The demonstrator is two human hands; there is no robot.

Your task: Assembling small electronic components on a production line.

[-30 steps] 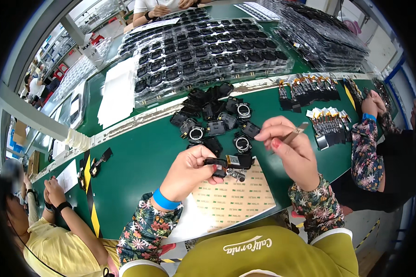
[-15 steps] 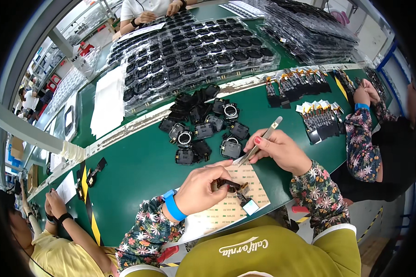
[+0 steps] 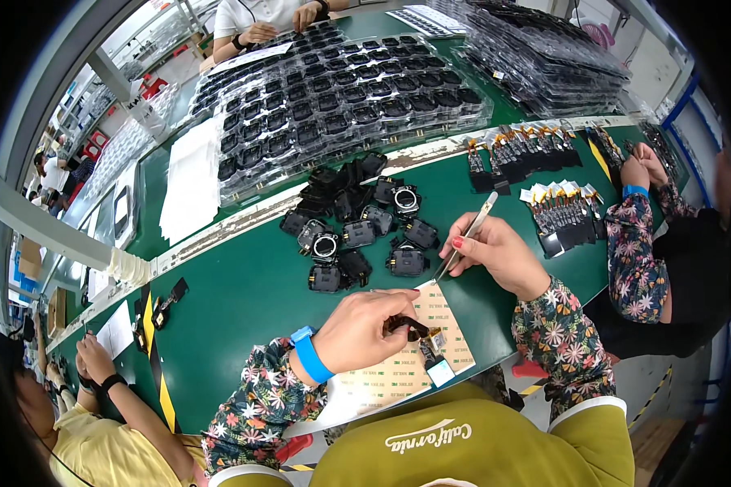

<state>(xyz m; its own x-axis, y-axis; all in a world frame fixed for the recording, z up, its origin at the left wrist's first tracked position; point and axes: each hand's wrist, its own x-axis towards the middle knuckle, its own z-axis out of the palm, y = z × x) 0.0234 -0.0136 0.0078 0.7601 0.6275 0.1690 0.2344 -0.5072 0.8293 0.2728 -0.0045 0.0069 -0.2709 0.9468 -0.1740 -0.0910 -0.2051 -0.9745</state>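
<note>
My left hand, a blue band on its wrist, pinches a small black part above a tan backing sheet printed in rows. From that part hangs a flex cable assembly ending in a small pale square piece. Metal tweezers are gripped in my right hand, their tips pointing down at the sheet's far corner. Whether the tips pinch anything is too small to tell. Just beyond my hands lies a pile of black housings, some with silver rings.
Clear trays of black housings fill the back, with stacked trays at far right. Rows of flex assemblies lie on the green table. Co-workers' hands work at right, left and far side.
My right hand and the tweezers have shifted slightly up and right, and the tweezers stand more upright. My left hand has turned a little, with the black part still in it.
</note>
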